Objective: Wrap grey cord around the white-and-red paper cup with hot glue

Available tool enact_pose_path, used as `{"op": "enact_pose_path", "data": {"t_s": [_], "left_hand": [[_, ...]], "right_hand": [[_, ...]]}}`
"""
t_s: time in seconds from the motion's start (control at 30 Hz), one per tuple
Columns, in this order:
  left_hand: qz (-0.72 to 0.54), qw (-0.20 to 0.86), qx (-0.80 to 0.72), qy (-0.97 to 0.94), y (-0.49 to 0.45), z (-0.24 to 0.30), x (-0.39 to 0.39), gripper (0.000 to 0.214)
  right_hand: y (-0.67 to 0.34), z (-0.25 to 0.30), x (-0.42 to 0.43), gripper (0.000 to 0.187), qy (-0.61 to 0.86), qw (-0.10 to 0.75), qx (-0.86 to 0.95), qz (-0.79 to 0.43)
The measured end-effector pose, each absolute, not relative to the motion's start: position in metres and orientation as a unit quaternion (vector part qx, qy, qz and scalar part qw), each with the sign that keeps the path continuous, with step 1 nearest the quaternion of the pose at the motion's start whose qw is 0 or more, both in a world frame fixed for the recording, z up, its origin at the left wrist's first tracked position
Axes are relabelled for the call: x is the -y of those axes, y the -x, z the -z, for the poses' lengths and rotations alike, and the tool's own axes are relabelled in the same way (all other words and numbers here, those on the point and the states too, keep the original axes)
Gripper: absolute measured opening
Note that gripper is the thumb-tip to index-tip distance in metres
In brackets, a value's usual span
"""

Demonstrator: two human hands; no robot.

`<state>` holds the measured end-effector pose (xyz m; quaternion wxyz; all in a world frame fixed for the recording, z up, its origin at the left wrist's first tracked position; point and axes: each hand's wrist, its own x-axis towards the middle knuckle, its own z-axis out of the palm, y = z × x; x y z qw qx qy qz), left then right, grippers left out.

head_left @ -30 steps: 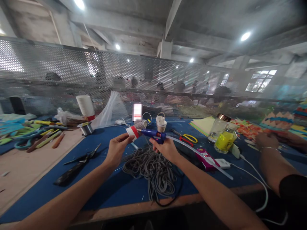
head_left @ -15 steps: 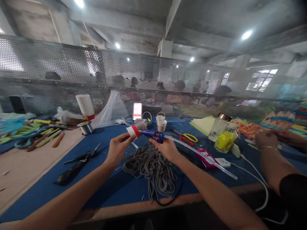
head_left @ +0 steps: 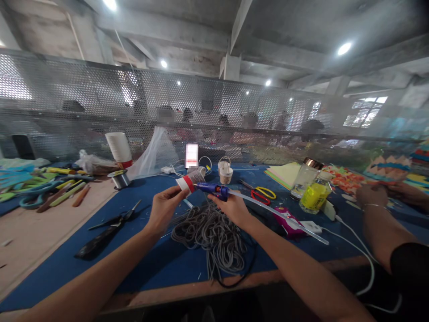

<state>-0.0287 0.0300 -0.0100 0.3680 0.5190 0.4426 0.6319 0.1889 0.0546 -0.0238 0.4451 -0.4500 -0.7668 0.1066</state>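
Note:
My left hand is closed round a small paper cup with a red band, held on its side above the blue table. My right hand grips a blue glue gun; its nozzle touches the cup, and a long clear glue stick juts out behind to the right. Beneath both hands lies a heap of grey cord.
Black scissors lie left of my hands; yellow-and-red scissors, a pink tool, a glass and a yellow bottle lie right. Another person's arms work at far right. A stack of cups and a perforated screen stand behind.
The glue gun's tail and stick have shifted slightly; both hands stay in nearly the same place with the cup and gun still together.

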Motion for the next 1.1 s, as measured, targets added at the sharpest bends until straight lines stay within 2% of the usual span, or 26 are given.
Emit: {"op": "enact_pose_path", "data": {"t_s": [0.47, 1.1], "left_hand": [[-0.628, 0.368, -0.445, -0.521, 0.0297, 0.0118, -0.03, 0.035], [-0.622, 0.347, -0.46, -0.531, 0.0276, 0.0093, -0.0291, 0.032]], "right_hand": [[-0.1895, 0.0244, -0.0563, 0.04, 0.447, 0.44, 0.776, -0.066], [-0.1886, 0.0231, -0.055, 0.037, 0.458, 0.431, 0.774, -0.075]]}}
